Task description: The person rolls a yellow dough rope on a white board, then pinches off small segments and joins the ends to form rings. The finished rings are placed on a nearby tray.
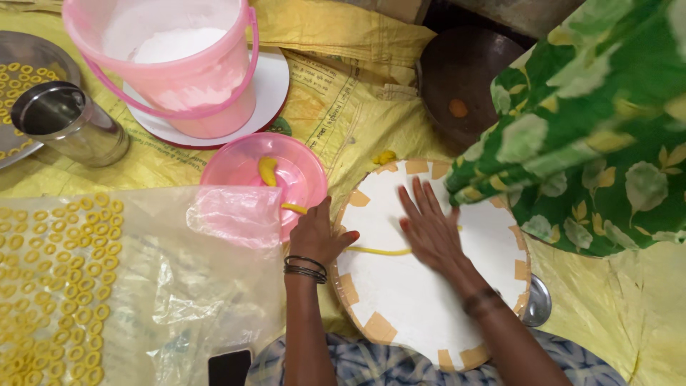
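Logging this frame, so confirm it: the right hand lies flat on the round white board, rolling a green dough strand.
Wrong in one respect: the dough strand is yellow, not green, as the head view shows. The right hand does lie flat on the round white board.

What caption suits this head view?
Right hand rolls a yellow dough rope on a round white board; left hand pinches its end.

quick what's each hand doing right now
left hand: fingers curled, pinching the end of the thin yellow dough rope.
right hand: open, flat on the rope over the round white board.
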